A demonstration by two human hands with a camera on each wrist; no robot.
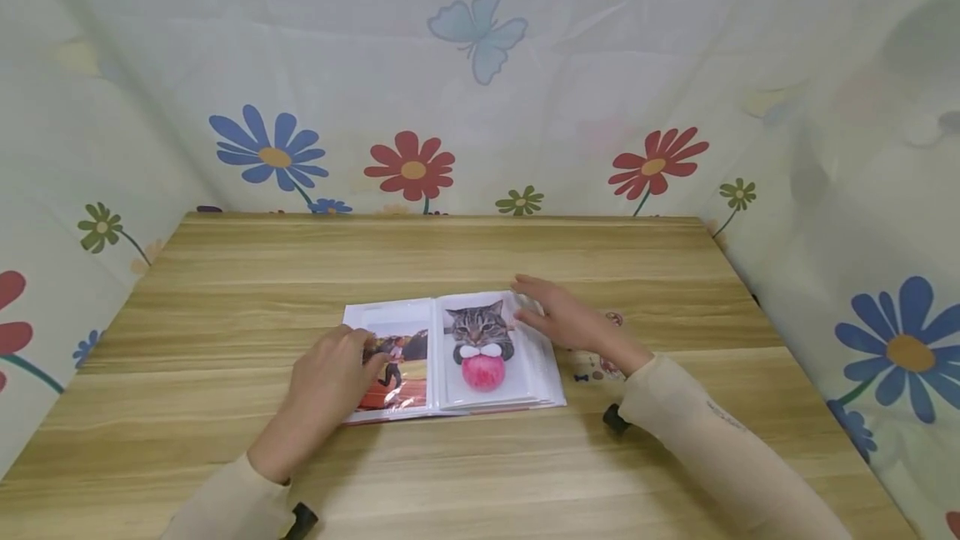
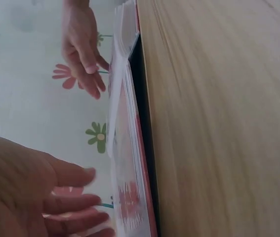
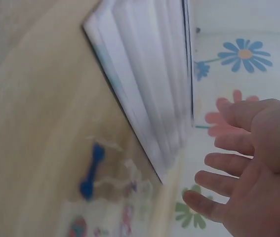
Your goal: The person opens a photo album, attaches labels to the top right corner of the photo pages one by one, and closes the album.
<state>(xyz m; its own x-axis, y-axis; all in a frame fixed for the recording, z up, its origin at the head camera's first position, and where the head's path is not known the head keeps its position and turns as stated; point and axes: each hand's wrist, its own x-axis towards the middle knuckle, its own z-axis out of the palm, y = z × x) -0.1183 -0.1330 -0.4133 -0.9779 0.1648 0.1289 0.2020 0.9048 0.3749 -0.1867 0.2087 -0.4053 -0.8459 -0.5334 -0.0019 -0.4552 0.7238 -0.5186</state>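
Note:
An open photo album (image 1: 442, 394) lies on the wooden table. A photo of a running person (image 1: 392, 369) shows on its left page, and a picture of a cat with a pink ball (image 1: 480, 348) on its right page. My left hand (image 1: 330, 377) is over the left page's outer edge, fingers extended and covering part of the photo. Over the upper right corner of the right page is my right hand (image 1: 562, 319), its fingers spread in the right wrist view. Neither hand grips anything. The album's stacked page edges (image 3: 149, 84) fan out slightly in that view.
To the right of the album lies a clear sheet with small printed figures (image 1: 606, 369), partly under the right forearm; a blue bone shape (image 3: 91, 172) shows on it. A flower-printed cloth (image 1: 337, 65) surrounds the table (image 1: 450, 257) at the back and sides.

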